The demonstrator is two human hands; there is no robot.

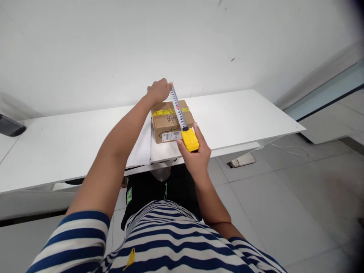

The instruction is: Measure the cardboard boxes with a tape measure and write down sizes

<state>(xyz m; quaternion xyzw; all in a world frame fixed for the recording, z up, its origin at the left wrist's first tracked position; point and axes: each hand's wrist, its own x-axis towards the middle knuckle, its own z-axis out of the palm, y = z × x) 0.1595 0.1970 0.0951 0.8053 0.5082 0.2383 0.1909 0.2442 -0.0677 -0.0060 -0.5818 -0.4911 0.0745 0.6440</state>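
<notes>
My right hand [197,155] is wrapped round the yellow case of a tape measure [190,139], just in front of a small brown cardboard box [160,127]. From the case a stretch of white blade with black numbers runs up and away over the box. At its far end my left hand [159,90] pinches the blade tip between closed fingers, above the back of the box. Yellow tape, handwriting and a white printed label mark the box, which sits on a white table.
White paper [140,149] lies left of the box at the front edge of the white table [227,117]. The wall rises behind it. A dark object [11,126] stands at the far left. On the tiled floor are a flat pale object [243,160] and a thin cable [292,148].
</notes>
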